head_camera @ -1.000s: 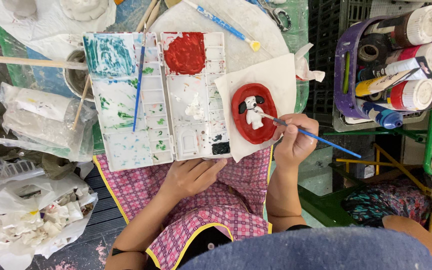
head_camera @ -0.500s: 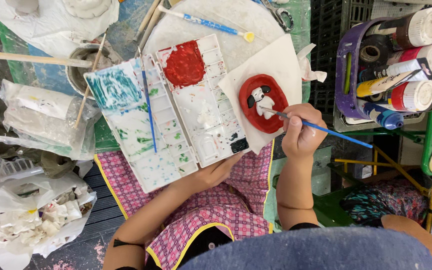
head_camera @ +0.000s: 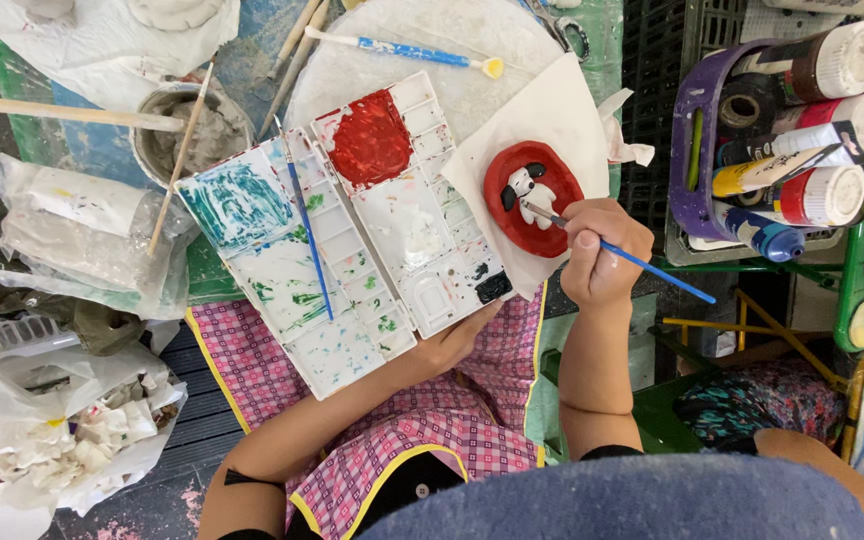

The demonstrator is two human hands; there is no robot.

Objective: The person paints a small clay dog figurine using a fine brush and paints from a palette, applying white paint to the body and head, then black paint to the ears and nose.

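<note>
My right hand (head_camera: 602, 255) is shut on a thin blue-handled paintbrush (head_camera: 652, 270). Its tip touches a small white dog figure (head_camera: 524, 186) on a red oval clay piece (head_camera: 512, 225), which lies on a sheet of white paper (head_camera: 562, 110). My left hand (head_camera: 452, 345) grips the near edge of a white folding paint palette (head_camera: 402, 220), mostly hidden under it. The palette is tilted and carries a red patch, green and teal smears and a black well. A second blue brush (head_camera: 307, 235) rests across the palette.
A purple basket (head_camera: 697, 170) of paint bottles stands at the right. A bowl of grey clay (head_camera: 192, 135) with wooden sticks sits at the upper left. A spotted brush (head_camera: 402, 50) lies on a round white board. Plastic bags (head_camera: 52, 440) lie at the left.
The palette has turned clockwise and shifted right, with my left hand now under its near edge. My right hand stays at the red piece, brush on the dog figure.
</note>
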